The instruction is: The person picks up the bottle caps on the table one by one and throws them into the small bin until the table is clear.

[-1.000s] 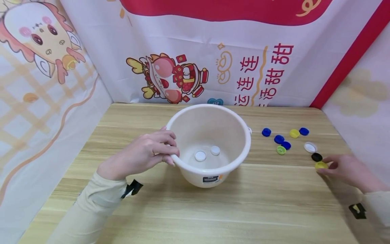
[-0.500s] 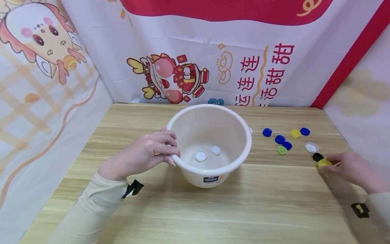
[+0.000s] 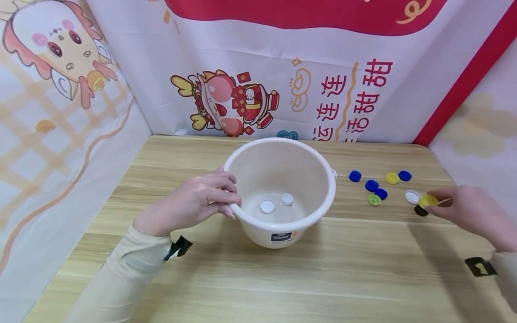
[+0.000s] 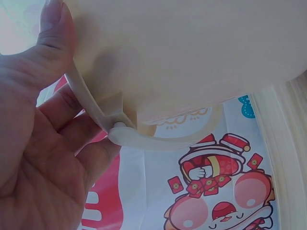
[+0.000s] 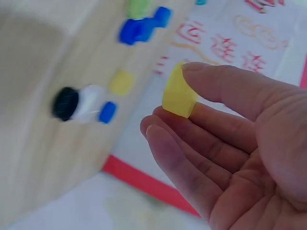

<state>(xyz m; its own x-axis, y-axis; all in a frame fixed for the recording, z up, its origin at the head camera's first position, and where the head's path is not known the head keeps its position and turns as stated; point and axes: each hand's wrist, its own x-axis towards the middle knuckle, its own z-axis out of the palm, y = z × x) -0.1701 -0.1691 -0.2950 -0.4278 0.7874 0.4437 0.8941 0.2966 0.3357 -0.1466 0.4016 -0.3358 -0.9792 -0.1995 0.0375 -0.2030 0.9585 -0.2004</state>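
My left hand (image 3: 194,199) grips the left rim of a cream plastic bucket (image 3: 278,235). In the left wrist view the thumb lies on one side of the rim and the fingers on the other, near the bucket's handle (image 4: 158,141). Two white bottle caps, one (image 3: 267,206) left of the other (image 3: 287,199), lie on the bucket's bottom. On the right side, my right hand (image 3: 472,213) pinches a yellow bottle cap (image 5: 178,93) between thumb and fingers, raised off the table. It overlaps a black cap (image 3: 421,211) in the head view.
Several loose caps lie on the table's right side: blue caps (image 3: 372,185), a green cap (image 3: 374,200), another yellow cap (image 3: 392,178) and a white cap (image 3: 412,196). Printed cloth walls (image 3: 262,49) enclose the wooden table (image 3: 282,278) at the back and sides.
My right hand has picked the yellow cap up off the table and moved it slightly up and away, past the black cap. The left hand keeps its grip on the bucket.
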